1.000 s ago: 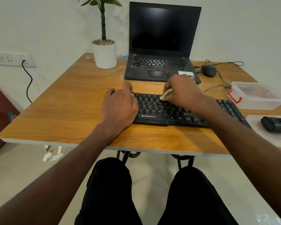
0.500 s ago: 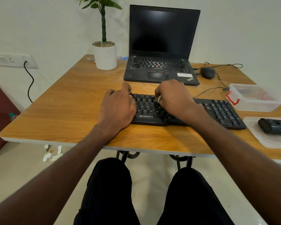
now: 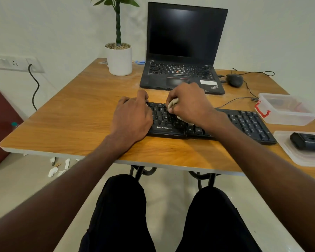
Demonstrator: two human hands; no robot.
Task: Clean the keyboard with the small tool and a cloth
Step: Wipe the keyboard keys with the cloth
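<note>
On the desk, the right hand bunches the cloth in curled fingers over the keyboard's middle keys; left hand steadies its end, fingers seemingly relaxed; wiping underway, right keys apparently left

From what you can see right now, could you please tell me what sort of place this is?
Probably a home or small-office work desk: a wooden table against a plain wall carries an open ThinkPad laptop, a Zebronics keyboard and a potted plant.
</note>
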